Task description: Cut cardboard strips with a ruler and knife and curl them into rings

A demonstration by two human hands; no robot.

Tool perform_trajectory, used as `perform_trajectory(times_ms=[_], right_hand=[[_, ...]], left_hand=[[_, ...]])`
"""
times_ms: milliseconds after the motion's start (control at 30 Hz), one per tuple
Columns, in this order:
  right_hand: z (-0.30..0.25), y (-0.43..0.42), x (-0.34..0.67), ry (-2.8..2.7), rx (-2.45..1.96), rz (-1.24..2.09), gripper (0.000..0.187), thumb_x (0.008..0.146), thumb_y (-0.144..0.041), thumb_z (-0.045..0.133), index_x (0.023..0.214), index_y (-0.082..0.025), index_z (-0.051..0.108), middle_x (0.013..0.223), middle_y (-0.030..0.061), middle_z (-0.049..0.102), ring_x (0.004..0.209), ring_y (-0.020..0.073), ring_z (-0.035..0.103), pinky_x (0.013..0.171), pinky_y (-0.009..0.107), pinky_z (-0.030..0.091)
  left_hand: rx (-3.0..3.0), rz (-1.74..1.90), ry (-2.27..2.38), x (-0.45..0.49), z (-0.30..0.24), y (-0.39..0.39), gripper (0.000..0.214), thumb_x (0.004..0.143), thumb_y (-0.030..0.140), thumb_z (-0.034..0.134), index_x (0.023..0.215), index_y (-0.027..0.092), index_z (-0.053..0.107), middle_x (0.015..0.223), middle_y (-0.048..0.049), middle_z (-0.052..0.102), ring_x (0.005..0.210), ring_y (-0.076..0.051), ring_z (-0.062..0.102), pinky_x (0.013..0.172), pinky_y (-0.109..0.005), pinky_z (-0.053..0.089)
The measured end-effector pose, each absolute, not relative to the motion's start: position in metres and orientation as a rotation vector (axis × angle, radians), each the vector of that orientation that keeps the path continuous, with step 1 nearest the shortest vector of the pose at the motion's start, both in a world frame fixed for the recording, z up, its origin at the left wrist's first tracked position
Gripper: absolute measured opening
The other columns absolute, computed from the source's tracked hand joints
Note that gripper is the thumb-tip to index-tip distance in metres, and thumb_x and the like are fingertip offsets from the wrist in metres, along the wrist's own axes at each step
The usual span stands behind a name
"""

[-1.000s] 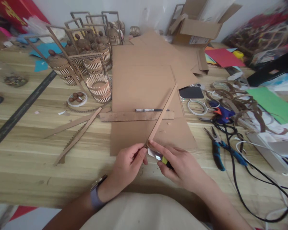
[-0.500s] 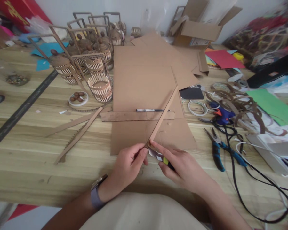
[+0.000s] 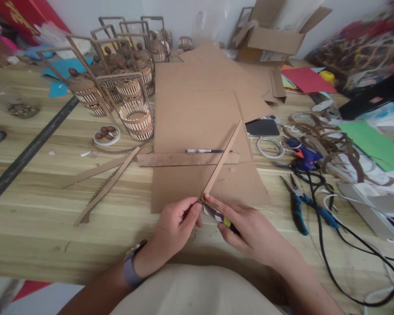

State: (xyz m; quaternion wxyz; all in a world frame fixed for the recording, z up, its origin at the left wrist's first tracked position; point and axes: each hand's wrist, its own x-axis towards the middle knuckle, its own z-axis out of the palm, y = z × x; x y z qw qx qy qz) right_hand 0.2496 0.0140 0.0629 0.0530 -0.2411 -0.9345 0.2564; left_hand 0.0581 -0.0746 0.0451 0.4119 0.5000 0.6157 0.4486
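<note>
Between thumb and fingers, my left hand [image 3: 180, 223] pinches the near end of a long narrow cardboard strip [image 3: 221, 162]. The strip slants up and to the right over a large cardboard sheet [image 3: 193, 113]. My right hand [image 3: 249, 227] is closed around a utility knife [image 3: 227, 221] with a yellow-green and black handle. Its index finger presses on the strip near my left fingertips, and the blade lies beside the strip's near end. Beneath the strip are a pen [image 3: 200, 151] and a wider cardboard strip [image 3: 170, 160] lying crosswise.
Several small lantern-like baskets [image 3: 138, 122] stand at the back left, near a dish of brown beads [image 3: 105, 134]. More cardboard strips [image 3: 107, 186] lie left. To the right are pliers [image 3: 297, 205], a blue glue gun [image 3: 305, 155], tangled black cable [image 3: 320, 245] and a tape roll [image 3: 271, 147].
The far end of the strip has dipped slightly and its face has turned a little. Both hands stay in almost the same place.
</note>
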Motion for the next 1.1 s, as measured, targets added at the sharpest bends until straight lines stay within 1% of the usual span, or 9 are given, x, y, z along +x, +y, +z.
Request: perform_trajectory(times_ms=[200, 400, 567, 667, 733, 800, 867, 933, 1100], right_hand=[[0.0622, 0.0140, 0.2485, -2.836, -0.723, 0.772, 0.061, 0.090, -0.019, 0.043, 0.151, -0.028, 0.036, 0.110, 0.0072, 0.073, 0.097, 0.0223, 0.070, 0.080, 0.038, 0.059], [0.0646, 0.0109, 0.2461, -2.728, -0.757, 0.951, 0.057, 0.093, -0.020, 0.041, 0.149, -0.028, 0.038, 0.114, 0.0060, 0.072, 0.099, 0.0201, 0.070, 0.085, 0.036, 0.058], [0.0648, 0.0077, 0.2468, -2.582, -0.811, 1.211, 0.053, 0.097, -0.022, 0.040, 0.149, -0.031, 0.038, 0.127, 0.0042, 0.067, 0.111, 0.0190, 0.066, 0.090, 0.033, 0.056], [0.0650, 0.0086, 0.2495, -2.530, -0.812, 1.320, 0.050, 0.098, -0.025, 0.039, 0.148, -0.030, 0.040, 0.137, 0.0049, 0.061, 0.122, 0.0199, 0.060, 0.096, 0.035, 0.054], [0.0666, 0.0098, 0.2507, -2.545, -0.775, 1.363, 0.054, 0.097, -0.023, 0.040, 0.150, -0.030, 0.036, 0.143, 0.0045, 0.056, 0.129, 0.0199, 0.055, 0.101, 0.037, 0.050], [0.0689, 0.0104, 0.2508, -2.582, -0.771, 1.383, 0.061, 0.095, -0.021, 0.041, 0.153, -0.032, 0.028, 0.144, 0.0034, 0.055, 0.127, 0.0188, 0.057, 0.101, 0.036, 0.050], [0.0705, 0.0100, 0.2500, -2.612, -0.797, 1.366, 0.065, 0.094, -0.019, 0.042, 0.155, -0.033, 0.024, 0.142, 0.0031, 0.057, 0.119, 0.0181, 0.062, 0.097, 0.035, 0.053], [0.0706, 0.0091, 0.2489, -2.627, -0.815, 1.326, 0.065, 0.093, -0.020, 0.042, 0.155, -0.033, 0.024, 0.137, 0.0034, 0.061, 0.113, 0.0184, 0.066, 0.093, 0.034, 0.055], [0.0679, 0.0089, 0.2482, -2.642, -0.811, 1.274, 0.063, 0.094, -0.021, 0.041, 0.154, -0.032, 0.026, 0.126, 0.0044, 0.069, 0.104, 0.0192, 0.070, 0.090, 0.035, 0.056]], left_hand=[[1.295, 1.127, 1.546, 0.0583, 0.0462, -0.0744, 0.031, 0.099, 0.032, 0.044, 0.079, 0.017, 0.063, 0.058, 0.0031, 0.061, 0.052, -0.009, 0.053, 0.052, -0.018, 0.039], [1.313, 1.118, 1.543, 0.0583, 0.0457, -0.0753, 0.033, 0.099, 0.034, 0.043, 0.079, 0.017, 0.062, 0.059, 0.0025, 0.061, 0.051, -0.009, 0.051, 0.052, -0.019, 0.039], [1.276, 1.132, 1.518, 0.0585, 0.0451, -0.0760, 0.034, 0.100, 0.035, 0.042, 0.083, 0.017, 0.065, 0.062, 0.0009, 0.063, 0.053, -0.010, 0.053, 0.052, -0.019, 0.040], [1.217, 1.141, 1.489, 0.0587, 0.0450, -0.0758, 0.032, 0.099, 0.037, 0.044, 0.093, 0.016, 0.068, 0.062, 0.0008, 0.063, 0.053, -0.010, 0.052, 0.049, -0.018, 0.038], [1.183, 1.144, 1.483, 0.0588, 0.0450, -0.0758, 0.032, 0.099, 0.038, 0.044, 0.099, 0.016, 0.068, 0.062, 0.0008, 0.063, 0.052, -0.010, 0.051, 0.048, -0.018, 0.037], [1.172, 1.150, 1.495, 0.0586, 0.0448, -0.0761, 0.033, 0.099, 0.038, 0.044, 0.098, 0.016, 0.068, 0.063, 0.0007, 0.063, 0.052, -0.010, 0.050, 0.048, -0.018, 0.038], [1.176, 1.157, 1.511, 0.0583, 0.0445, -0.0765, 0.033, 0.099, 0.038, 0.044, 0.094, 0.016, 0.068, 0.062, 0.0007, 0.063, 0.052, -0.010, 0.049, 0.049, -0.019, 0.038], [1.193, 1.150, 1.518, 0.0582, 0.0444, -0.0768, 0.034, 0.099, 0.038, 0.044, 0.091, 0.016, 0.068, 0.062, 0.0009, 0.062, 0.052, -0.010, 0.050, 0.050, -0.019, 0.038], [1.255, 1.120, 1.532, 0.0587, 0.0448, -0.0767, 0.033, 0.100, 0.036, 0.043, 0.087, 0.016, 0.066, 0.062, 0.0012, 0.063, 0.052, -0.010, 0.052, 0.052, -0.019, 0.039]])
